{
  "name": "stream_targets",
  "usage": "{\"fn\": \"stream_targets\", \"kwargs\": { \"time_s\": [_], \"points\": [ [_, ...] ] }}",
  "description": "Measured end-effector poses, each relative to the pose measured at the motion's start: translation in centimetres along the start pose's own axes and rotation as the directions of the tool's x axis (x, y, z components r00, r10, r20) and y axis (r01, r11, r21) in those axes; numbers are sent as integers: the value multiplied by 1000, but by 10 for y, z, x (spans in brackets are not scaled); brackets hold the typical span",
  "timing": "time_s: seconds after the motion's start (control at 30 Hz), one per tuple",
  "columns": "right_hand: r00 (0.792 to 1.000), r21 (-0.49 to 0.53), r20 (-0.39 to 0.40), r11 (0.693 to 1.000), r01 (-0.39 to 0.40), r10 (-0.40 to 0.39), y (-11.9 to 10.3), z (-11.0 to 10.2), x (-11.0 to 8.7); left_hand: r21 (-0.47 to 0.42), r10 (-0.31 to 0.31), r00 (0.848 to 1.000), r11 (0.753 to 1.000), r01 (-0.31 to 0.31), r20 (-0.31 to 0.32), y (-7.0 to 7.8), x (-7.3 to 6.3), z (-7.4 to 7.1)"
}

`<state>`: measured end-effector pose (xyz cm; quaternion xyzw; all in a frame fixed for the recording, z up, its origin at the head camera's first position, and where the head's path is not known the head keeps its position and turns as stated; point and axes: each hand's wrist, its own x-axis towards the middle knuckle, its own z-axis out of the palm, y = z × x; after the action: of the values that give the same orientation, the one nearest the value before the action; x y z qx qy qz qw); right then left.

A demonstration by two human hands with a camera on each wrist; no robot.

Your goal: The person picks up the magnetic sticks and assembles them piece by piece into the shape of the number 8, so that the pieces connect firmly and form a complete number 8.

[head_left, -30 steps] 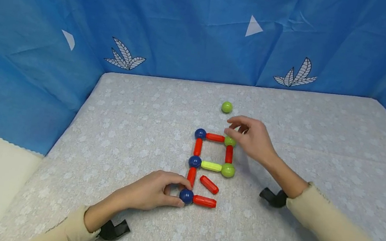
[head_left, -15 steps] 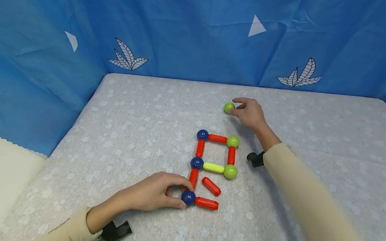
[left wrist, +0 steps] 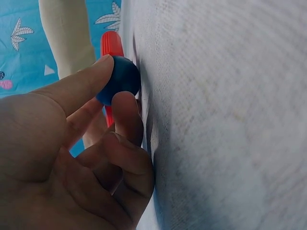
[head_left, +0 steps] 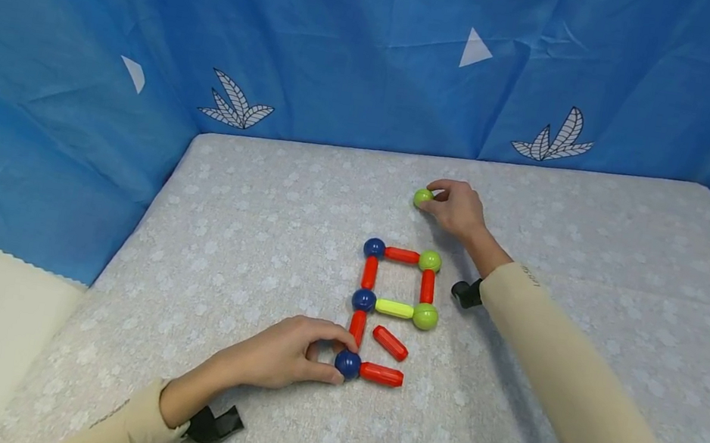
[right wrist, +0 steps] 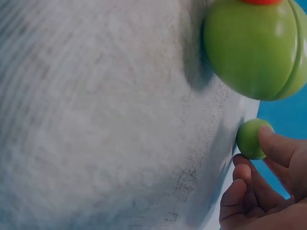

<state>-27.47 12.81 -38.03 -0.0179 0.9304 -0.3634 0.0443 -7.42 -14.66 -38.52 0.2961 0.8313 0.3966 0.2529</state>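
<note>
My left hand (head_left: 290,353) pinches a dark blue ball (head_left: 347,363) at the near corner of a figure made of balls and rods; the left wrist view shows thumb and fingers round this blue ball (left wrist: 122,79). A red rod (head_left: 382,375) sticks out to its right, and another red rod (head_left: 356,329) leads away to the middle blue ball (head_left: 364,300). Beyond the figure, my right hand (head_left: 458,210) pinches a loose green ball (head_left: 423,198) between thumb and fingers. In the right wrist view that green ball (right wrist: 252,139) sits low against the cloth.
The figure's far part is a square with a yellow-green rod (head_left: 394,308), red rods, and green balls at its right corners, one being the near green ball (head_left: 426,316). A loose red rod (head_left: 390,342) lies inside the lower part. Blue curtain (head_left: 367,47) hangs behind the table.
My right hand has moved from the figure's far green corner ball away to the loose green ball and taken hold of it. My left hand stays on the blue ball.
</note>
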Motion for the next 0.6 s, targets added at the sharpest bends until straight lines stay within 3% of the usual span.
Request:
{"fn": "stream_targets", "kwargs": {
  "time_s": [0.17,0.37,0.6],
  "points": [
    [1000,8,-8,1000,23,-23,-1,-1,-6,-6,-5,1000,1000,5,7,1,0,-1],
    [997,54,-25,995,80,-79,-5,-13,-26,-6,4,1000,1000,-4,11,0,0,-3],
    [988,131,-38,980,151,-147,-9,-18,-77,-2,-6,1000,1000,6,13,0,0,-3]
  ]
}}
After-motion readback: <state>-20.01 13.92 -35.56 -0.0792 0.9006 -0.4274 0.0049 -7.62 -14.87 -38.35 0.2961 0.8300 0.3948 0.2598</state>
